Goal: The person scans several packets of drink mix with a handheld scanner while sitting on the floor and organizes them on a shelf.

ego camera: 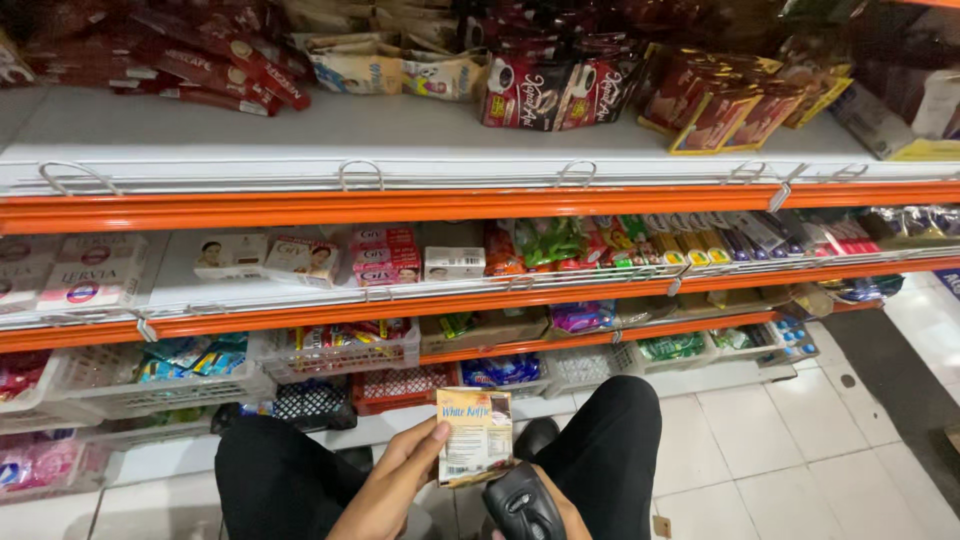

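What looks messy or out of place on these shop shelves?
The top shelf stands out: the red packets lie slumped in a loose heap at the back, with bare shelf in front. On the lower shelf, soap boxes sit at uneven angles.

The right hand (570, 515) is mostly hidden behind the black scanner (522, 505) and cut off below.

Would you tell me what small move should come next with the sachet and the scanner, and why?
Probably tilt the black handheld scanner in the right hand up toward the sachet. The left hand holds the sachet upright, printed back facing the camera, while the scanner sits just below it.
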